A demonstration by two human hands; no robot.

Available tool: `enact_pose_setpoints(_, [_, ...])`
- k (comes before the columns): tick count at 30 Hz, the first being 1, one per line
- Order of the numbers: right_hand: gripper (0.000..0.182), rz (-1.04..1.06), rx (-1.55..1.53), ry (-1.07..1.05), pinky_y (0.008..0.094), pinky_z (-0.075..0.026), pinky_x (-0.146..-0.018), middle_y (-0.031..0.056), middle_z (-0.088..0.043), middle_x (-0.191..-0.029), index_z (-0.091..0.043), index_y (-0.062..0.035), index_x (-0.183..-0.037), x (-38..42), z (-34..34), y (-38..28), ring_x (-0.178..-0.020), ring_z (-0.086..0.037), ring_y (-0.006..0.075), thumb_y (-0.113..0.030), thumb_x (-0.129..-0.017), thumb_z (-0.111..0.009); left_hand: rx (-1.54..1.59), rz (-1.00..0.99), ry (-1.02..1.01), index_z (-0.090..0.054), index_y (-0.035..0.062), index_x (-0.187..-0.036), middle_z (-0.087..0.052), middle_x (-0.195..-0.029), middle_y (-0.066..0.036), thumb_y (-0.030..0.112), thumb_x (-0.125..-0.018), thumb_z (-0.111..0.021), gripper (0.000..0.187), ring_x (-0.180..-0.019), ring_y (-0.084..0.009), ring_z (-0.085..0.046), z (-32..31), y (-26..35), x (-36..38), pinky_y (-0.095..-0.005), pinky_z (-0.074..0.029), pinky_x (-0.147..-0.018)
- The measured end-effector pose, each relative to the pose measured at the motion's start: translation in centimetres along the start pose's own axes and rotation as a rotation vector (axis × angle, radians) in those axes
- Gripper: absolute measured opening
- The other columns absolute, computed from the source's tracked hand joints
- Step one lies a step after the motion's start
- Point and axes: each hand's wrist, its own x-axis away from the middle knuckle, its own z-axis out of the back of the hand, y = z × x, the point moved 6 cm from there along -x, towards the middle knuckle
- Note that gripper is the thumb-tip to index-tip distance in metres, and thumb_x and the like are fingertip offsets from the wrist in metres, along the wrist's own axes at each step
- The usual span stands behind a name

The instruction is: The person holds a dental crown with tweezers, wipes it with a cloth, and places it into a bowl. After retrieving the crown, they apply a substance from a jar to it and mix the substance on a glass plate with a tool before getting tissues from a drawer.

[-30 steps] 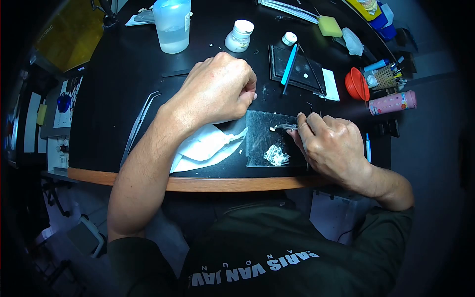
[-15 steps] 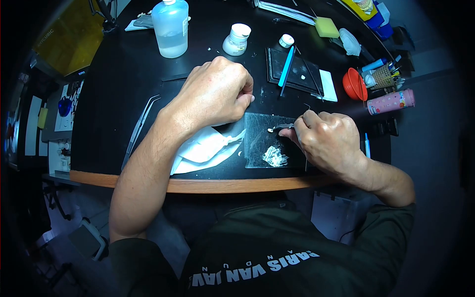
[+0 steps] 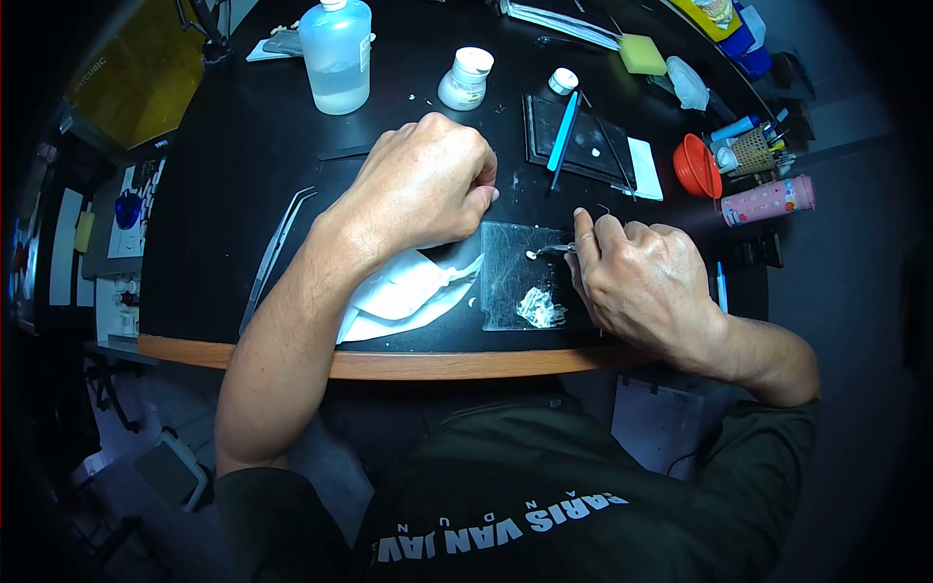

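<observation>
My right hand (image 3: 646,282) grips slim metal tweezers (image 3: 556,249), mostly hidden under its fingers. At their tip is a small cream, tooth-like piece (image 3: 531,256), over the scratched glass slab (image 3: 501,282). A smear of white paste (image 3: 539,308) lies on the slab below it. To the left, my left hand (image 3: 428,180) is closed with its knuckles up, above the slab's far left corner; I cannot tell what its curled fingers hold. A bunched white tissue (image 3: 398,291) sits beneath the left wrist.
Long steel tweezers (image 3: 279,238) lie left of my left forearm. Farther back stand a clear bottle (image 3: 335,58) and a white jar (image 3: 465,80). A black tray (image 3: 539,131) bears a blue-handled tool (image 3: 564,131). Red bowls (image 3: 696,167) and a pink tumbler (image 3: 768,200) are at the right.
My right index finger has lifted and straightened away from the tweezers, and the thumb has drawn in under the hand. The left hand has stayed nearly still.
</observation>
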Motion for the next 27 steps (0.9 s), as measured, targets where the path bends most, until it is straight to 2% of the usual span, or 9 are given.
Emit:
enact_pose_setpoints(1, [0.040,-0.015,0.018,-0.036,0.0328,-0.055,-0.053,0.0081,-0.063,-0.076,-0.073,0.0080,-0.119,0.0,-0.2,0.0,-0.061,-0.068,0.0189,-0.028,-0.102,-0.065,-0.006,0.008,-0.007,-0.083,-0.0040,-0.095,-0.078,-0.082,-0.021,0.007,-0.086,-0.078,0.015,-0.070,-0.0279,-0.077,0.0,0.0,0.0,-0.0375,-0.064,-0.075])
enact_pose_setpoints(4, [0.020,0.046,-0.031,0.069,0.0295,-0.054,-0.046,0.0064,-0.061,-0.067,-0.068,0.0036,-0.086,-0.2,0.4,0.1,-0.056,-0.070,0.0158,-0.015,-0.094,-0.066,-0.010,-0.029,0.026,-0.083,-0.0045,-0.095,-0.079,-0.083,-0.022,0.007,-0.086,-0.077,0.015,-0.070,-0.0281,-0.078,-0.1,-0.1,0.0,-0.0379,-0.065,-0.075])
enact_pose_setpoints(10, [0.036,0.023,-0.017,0.120,0.0296,-0.054,-0.045,0.0064,-0.062,-0.067,-0.066,0.0019,-0.083,-0.2,0.2,0.2,-0.053,-0.069,0.0161,-0.025,-0.106,-0.061,-0.018,-0.004,-0.002,-0.083,-0.0047,-0.095,-0.079,-0.083,-0.022,0.005,-0.087,-0.077,0.014,-0.070,-0.0275,-0.078,-0.1,-0.1,0.0,-0.0379,-0.065,-0.075])
enact_pose_setpoints(15, [0.028,0.042,0.027,0.064,0.0281,-0.052,-0.044,0.0054,-0.060,-0.067,-0.072,0.0106,-0.099,-0.2,0.9,-0.2,-0.054,-0.068,0.0147,-0.017,-0.098,-0.065,-0.030,-0.012,0.013,-0.083,-0.0045,-0.095,-0.079,-0.082,-0.022,0.005,-0.087,-0.077,0.014,-0.069,-0.0271,-0.078,-0.3,-0.2,0.0,-0.0377,-0.065,-0.073])
enact_pose_setpoints(19, [0.034,0.054,0.034,0.085,0.0272,-0.051,-0.043,0.0053,-0.059,-0.067,-0.072,0.0143,-0.113,-0.1,0.5,-0.2,-0.055,-0.067,0.0135,-0.011,-0.090,-0.068,-0.033,-0.017,0.022,-0.082,-0.0048,-0.094,-0.079,-0.082,-0.021,0.005,-0.086,-0.077,0.013,-0.069,-0.0271,-0.078,-0.3,-0.2,0.1,-0.0376,-0.065,-0.073])
enact_pose_setpoints(25, [0.031,0.045,0.030,0.071,0.0276,-0.051,-0.043,0.0060,-0.060,-0.066,-0.073,0.0127,-0.111,-0.3,0.6,-0.3,-0.055,-0.067,0.0138,-0.010,-0.089,-0.068,-0.033,-0.007,0.021,-0.082,-0.0048,-0.093,-0.078,-0.081,-0.021,0.004,-0.086,-0.077,0.013,-0.069,-0.0272,-0.078,-0.2,-0.1,0.1,-0.0373,-0.065,-0.073])
enact_pose_setpoints(27, [0.038,0.006,0.038,0.017,0.0317,-0.054,-0.049,0.0087,-0.063,-0.072,-0.073,0.0107,-0.117,-0.2,0.3,-0.3,-0.059,-0.068,0.0182,-0.020,-0.096,-0.065,-0.033,-0.014,0.028,-0.082,-0.0048,-0.093,-0.079,-0.081,-0.021,0.004,-0.086,-0.077,0.013,-0.070,-0.0275,-0.078,-0.2,-0.2,0.1,-0.0375,-0.065,-0.073])
